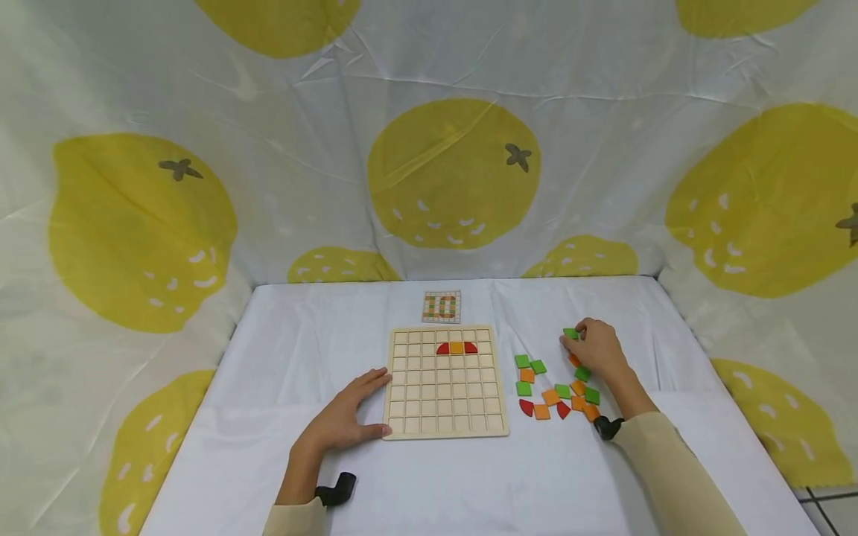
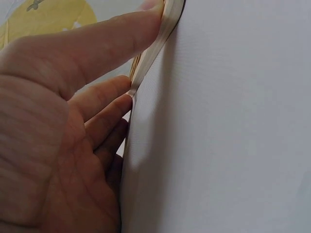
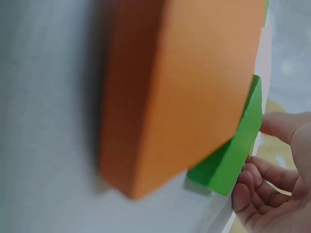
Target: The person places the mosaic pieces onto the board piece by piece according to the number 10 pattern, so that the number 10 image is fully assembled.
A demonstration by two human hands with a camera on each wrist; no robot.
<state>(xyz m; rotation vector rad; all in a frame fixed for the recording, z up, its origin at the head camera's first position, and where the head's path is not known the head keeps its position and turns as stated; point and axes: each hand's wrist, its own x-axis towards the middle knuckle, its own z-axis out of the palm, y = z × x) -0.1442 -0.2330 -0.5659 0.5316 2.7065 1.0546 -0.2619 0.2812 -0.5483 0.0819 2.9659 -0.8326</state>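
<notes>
In the head view a pale wooden grid board (image 1: 501,426) lies on the cloth. Two red rounded tiles (image 1: 442,349) flank an orange square tile (image 1: 456,348) in one of its upper rows. My left hand (image 1: 342,417) rests by the board's left edge, thumb and fingers spread and touching its rim (image 2: 158,43). My right hand (image 1: 599,348) is at the far end of the loose tiles, thumb and index finger around a green tile (image 1: 570,333). Whether they pinch it is not clear. In the right wrist view, a nearer green tile (image 3: 235,150) partly hides the thumb tip.
Loose green, orange and red tiles (image 1: 541,412) lie scattered right of the board. A small printed pattern card (image 1: 441,307) sits beyond the board. White cloth (image 1: 415,484) covers the table, and a lemon-print curtain (image 1: 590,67) hangs behind and at the sides.
</notes>
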